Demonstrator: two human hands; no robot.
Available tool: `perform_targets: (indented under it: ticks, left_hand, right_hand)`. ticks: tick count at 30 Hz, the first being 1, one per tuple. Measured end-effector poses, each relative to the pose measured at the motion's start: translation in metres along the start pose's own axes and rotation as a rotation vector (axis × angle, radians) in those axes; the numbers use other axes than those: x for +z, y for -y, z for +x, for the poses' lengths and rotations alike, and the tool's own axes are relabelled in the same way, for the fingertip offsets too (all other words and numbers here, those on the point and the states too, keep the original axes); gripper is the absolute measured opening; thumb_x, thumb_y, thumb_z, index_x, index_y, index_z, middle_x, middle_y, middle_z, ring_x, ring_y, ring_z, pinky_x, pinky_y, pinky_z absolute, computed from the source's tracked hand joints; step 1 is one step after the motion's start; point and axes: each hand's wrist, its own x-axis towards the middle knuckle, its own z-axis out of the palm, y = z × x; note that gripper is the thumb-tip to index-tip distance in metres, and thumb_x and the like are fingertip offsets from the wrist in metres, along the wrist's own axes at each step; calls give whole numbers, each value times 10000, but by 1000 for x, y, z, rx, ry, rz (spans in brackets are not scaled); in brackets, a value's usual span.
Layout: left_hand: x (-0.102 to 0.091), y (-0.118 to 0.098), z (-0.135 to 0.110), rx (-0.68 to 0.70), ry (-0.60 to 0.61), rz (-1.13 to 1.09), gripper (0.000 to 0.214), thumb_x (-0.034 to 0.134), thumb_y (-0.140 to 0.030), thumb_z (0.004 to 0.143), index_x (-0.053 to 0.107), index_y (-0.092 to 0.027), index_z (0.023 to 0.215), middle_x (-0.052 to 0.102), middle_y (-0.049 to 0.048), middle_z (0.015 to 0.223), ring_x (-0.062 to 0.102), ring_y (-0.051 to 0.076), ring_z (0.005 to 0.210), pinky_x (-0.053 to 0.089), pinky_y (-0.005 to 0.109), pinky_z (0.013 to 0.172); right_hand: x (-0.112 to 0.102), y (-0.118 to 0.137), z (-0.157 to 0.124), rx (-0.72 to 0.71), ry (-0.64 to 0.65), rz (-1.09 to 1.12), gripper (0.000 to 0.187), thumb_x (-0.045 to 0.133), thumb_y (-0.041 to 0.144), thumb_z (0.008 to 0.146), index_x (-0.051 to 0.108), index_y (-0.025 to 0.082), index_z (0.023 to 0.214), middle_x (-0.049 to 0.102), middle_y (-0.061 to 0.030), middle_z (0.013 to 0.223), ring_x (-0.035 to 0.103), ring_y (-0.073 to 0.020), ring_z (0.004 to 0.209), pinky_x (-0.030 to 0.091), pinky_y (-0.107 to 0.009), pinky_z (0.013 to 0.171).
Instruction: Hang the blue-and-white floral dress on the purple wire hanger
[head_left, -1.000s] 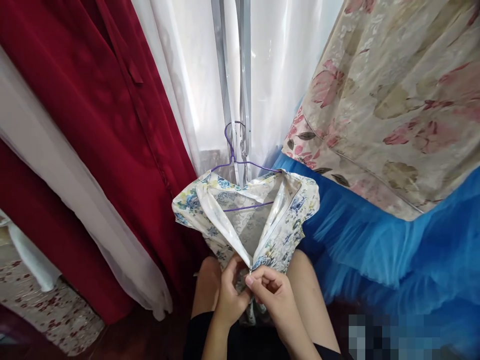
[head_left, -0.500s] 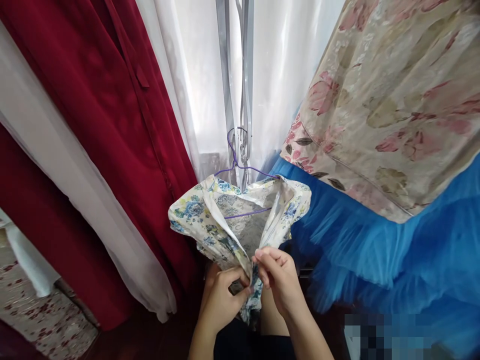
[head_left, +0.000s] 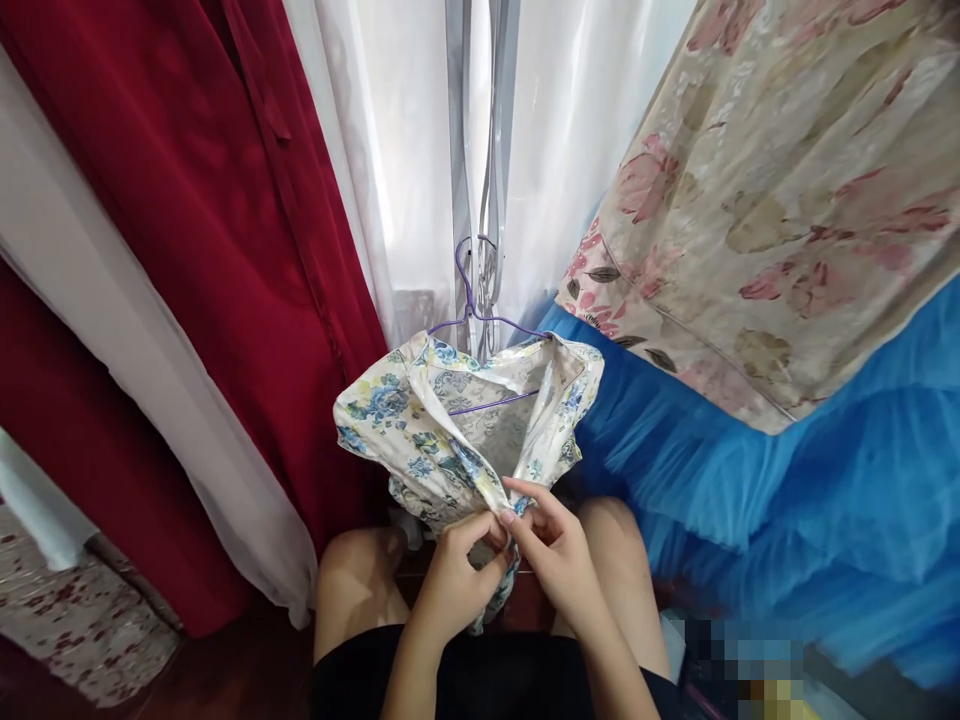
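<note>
A flowered dress (head_left: 397, 420), cream with blue blooms, hangs on a purple hanger (head_left: 491, 404) just below the middle of the view; the hanger's hook sits by a grey metal pole (head_left: 457, 150) that runs up to 12 o'clock. The dress is open in a V down its middle, and the two edges meet at its 6 o'clock end, right where both hands work.

The left hand (head_left: 454, 580) comes up from 6 o'clock with its fingers curled, thumb and forefinger pinching the left edge of the opening; the right hand (head_left: 559, 565), just beside it at its 3 o'clock, pinches the same spot from the other side, thumb and forefinger pressed together on the cloth and the other fingers loosely bent. The fingertips of the two hands touch or nearly touch; whether a zip pull sits between them is too small to tell.

Below the hands lie the person's bare knees and black shorts (head_left: 487, 680).

At 9 to 11 o'clock hangs a deep red garment (head_left: 187, 250); white sheer cloth (head_left: 405, 150) falls behind the pole; at 1 to 2 o'clock hangs a beige cloth with pink flowers (head_left: 787, 180); blue tulle (head_left: 750, 480) fills 3 to 4 o'clock, touching the right shoulder of the dress.
</note>
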Motion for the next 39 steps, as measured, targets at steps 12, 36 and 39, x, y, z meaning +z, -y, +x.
perform_targets:
  ticks: [12,36,39]
  left_hand:
    - [-7,-2,-6,-42,-7,-8,147,635,-134,866,550,-184,758,598,-12,761,568,150,755,427,246,743]
    - [-7,-1,-7,-43,13,10,143,614,-119,885,572,-182,764,617,-6,773,587,152,761,433,247,742]
    - [-6,1,-7,-40,19,10,149,615,-116,885,568,-181,759,625,-5,781,593,155,772,438,249,754]
  right_hand:
    - [-6,-15,4,-86,-53,-104,292,704,442,910,742,180,1031,543,0,700,472,-153,642,381,-281,600]
    - [0,-13,-5,-22,-8,112,224,568,423,1012,527,212,946,303,95,589,245,-94,535,219,-235,506]
    - [-6,-14,-7,-43,20,72,209,568,412,1016,538,212,963,364,77,629,300,-99,555,250,-237,523]
